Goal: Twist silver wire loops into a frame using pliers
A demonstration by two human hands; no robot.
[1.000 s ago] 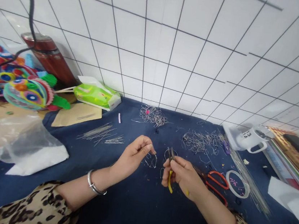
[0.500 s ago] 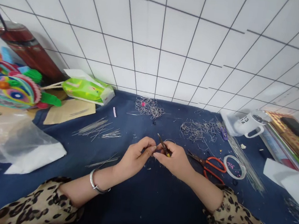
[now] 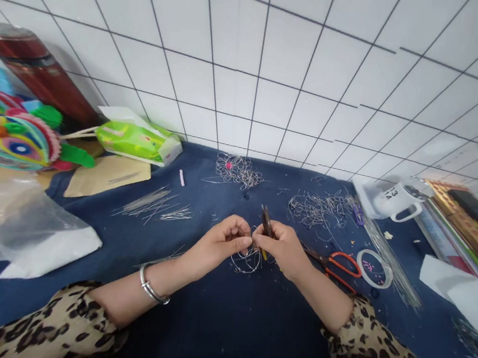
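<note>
My left hand [image 3: 226,239] pinches a thin silvery wire piece [image 3: 247,261], bent into loops that hang below the fingertips. Close beside it, my right hand [image 3: 283,247] is wrapped round a pair of pliers [image 3: 266,220] with dark jaws pointing up and a yellow handle part showing below. The right thumb and forefinger also meet near the wire; whether they grip it I cannot tell. Orange-handled scissors [image 3: 342,263] lie right of my right hand. Beyond both hands rest two tangles of bent wire, a left one [image 3: 242,171] and a right one [image 3: 320,207].
Straight wires [image 3: 147,201] lie at the left, longer ones [image 3: 397,268] at the right. A round dish [image 3: 388,273] holds pink beads. A white mug [image 3: 399,201] stands near books [image 3: 472,231]. At the left are a tissue pack [image 3: 133,140], a plastic bag [image 3: 11,221] and a red flask [image 3: 38,70].
The wire loops now show below my fingertips, where they were mostly hidden before. The pliers have turned more upright in my right hand, and the view has shifted slightly.
</note>
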